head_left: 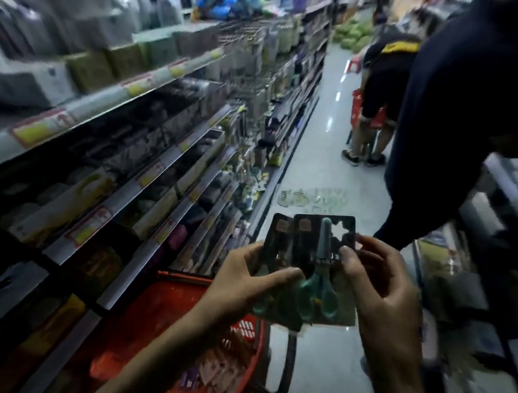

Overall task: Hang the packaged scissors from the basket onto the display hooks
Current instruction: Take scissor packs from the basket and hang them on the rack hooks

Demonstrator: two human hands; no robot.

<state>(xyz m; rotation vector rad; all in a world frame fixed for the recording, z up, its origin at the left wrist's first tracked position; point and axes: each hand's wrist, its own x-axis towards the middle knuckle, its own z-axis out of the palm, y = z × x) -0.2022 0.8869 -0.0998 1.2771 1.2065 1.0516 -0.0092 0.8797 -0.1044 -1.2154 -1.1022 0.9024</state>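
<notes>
In the head view, both bare hands hold a small fanned stack of dark card-backed scissor packs (311,262) in mid-air, above and just right of the red plastic shopping basket (161,322) that stands on the pale glossy floor (329,109). The left hand (244,285) grips the stack from its left side, thumb laid across the front of the cards and the other fingers curled behind, so it is closed on the packs. The right hand (380,286) pinches the right edge of the front card, thumb tip pressed on its face and fingers bent round the back, also clamped on the packs. The front pack shows teal-handled scissors under clear plastic, blades pointing up and handle loops towards the basket; at least two more cards fan out behind it to the left. Inside the basket, below the packs, lie more small packaged goods, too blurred to name. Left of the basket runs a long row of grey metal shelving (148,169) with yellow and red price strips and blurred stock. Beyond the basket, farther up the aisle, a person in dark clothes (380,91) bends beside another red basket, and a nearer figure in a dark top (462,119) fills the upper right.
</notes>
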